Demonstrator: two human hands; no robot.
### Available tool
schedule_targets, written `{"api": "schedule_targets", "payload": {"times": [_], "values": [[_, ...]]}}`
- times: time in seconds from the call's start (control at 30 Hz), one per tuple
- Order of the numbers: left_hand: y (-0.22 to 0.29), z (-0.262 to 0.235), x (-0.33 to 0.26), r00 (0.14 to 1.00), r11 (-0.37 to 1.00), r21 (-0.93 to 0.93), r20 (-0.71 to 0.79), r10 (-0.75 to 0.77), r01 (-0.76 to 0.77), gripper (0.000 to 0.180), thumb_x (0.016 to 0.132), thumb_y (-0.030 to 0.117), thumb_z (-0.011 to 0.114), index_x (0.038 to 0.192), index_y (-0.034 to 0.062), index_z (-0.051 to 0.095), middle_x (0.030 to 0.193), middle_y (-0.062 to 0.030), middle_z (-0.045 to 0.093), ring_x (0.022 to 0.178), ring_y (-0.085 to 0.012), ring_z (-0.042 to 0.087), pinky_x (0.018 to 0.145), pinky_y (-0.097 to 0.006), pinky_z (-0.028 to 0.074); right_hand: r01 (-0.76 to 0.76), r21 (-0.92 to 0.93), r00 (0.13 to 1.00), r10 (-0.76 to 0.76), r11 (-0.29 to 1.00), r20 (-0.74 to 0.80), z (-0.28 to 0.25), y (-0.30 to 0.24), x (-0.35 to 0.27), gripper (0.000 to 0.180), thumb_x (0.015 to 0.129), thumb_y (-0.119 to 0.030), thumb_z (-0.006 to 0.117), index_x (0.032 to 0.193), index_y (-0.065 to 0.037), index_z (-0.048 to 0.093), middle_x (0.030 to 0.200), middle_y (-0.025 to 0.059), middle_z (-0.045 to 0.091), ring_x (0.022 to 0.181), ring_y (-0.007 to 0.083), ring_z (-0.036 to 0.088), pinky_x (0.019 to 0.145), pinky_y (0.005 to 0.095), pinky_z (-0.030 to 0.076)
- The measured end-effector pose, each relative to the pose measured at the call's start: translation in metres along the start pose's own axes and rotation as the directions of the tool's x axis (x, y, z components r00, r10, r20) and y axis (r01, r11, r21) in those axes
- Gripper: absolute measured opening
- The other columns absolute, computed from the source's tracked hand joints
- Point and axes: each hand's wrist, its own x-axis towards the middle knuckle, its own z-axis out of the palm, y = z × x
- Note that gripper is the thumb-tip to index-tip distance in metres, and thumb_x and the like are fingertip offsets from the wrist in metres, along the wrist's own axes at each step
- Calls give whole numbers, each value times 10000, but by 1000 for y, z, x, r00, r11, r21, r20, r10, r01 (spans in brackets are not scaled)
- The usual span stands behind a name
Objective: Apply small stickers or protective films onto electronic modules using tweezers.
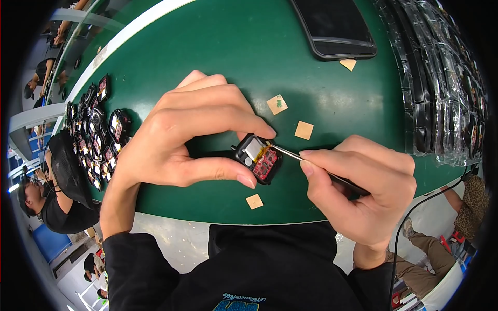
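On a green tabletop (218, 46), seen from above, a small black case (277, 165) sits between a person's two hands, just right of the middle of the view and near the table's near edge. The left hand (174, 132) grips it: thumb and forefinger are parted only by the case's width, thumb at its lower left side, forefinger at its upper edge, the other fingers curled loosely behind. The right hand (365, 189) is closed in a pen-like pinch around a slim metal tool (288, 153), whose tip reaches the case's upper right edge; whether it touches cannot be told. Work on this case seems partway: a silver block (252, 147), a yellow strip (263, 151) and a red circuit board (266, 164) sit inside, but the inside lies uncovered, so closing it appears undone; how many steps remain is unclear. The case's open side faces up; its long axis seems to slant from upper left to lower right, silver block toward the upper left, board toward the lower right. Nearby lie a tan square (304, 130) and others like it, a pile of similar devices (96, 137) to the left, and stacked plastic trays (446, 78) to the right
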Motion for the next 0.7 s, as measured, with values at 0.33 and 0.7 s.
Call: {"api": "schedule_targets", "payload": {"times": [0.33, 0.7], "values": [[3, 1, 0, 1000, 1000, -4, -8, 3, -3, 672, 716, 578, 919, 1104, 32, 863, 956, -63, 779, 838, -228, 681, 851, -373, 422, -27, 9, 1000, 27, 1000, 15, -1, -2, 0, 194, 742, 117, 814, 910, 31, 856, 679, 48, 690, 504, 57, 504, 484, 236, 313], [4, 2, -2, 1000, 999, 40, -1, 17, -17, 624, 694, 573, 933, 1047, 64, 859, 915, -39, 755, 793, -221, 644, 806, -373, 398, -48, 11, 999, 48, 999, 10, 2, -4, -1, 191, 741, 99, 811, 919, 41, 848, 690, 55, 690, 519, 63, 517, 492, 234, 326]]}}
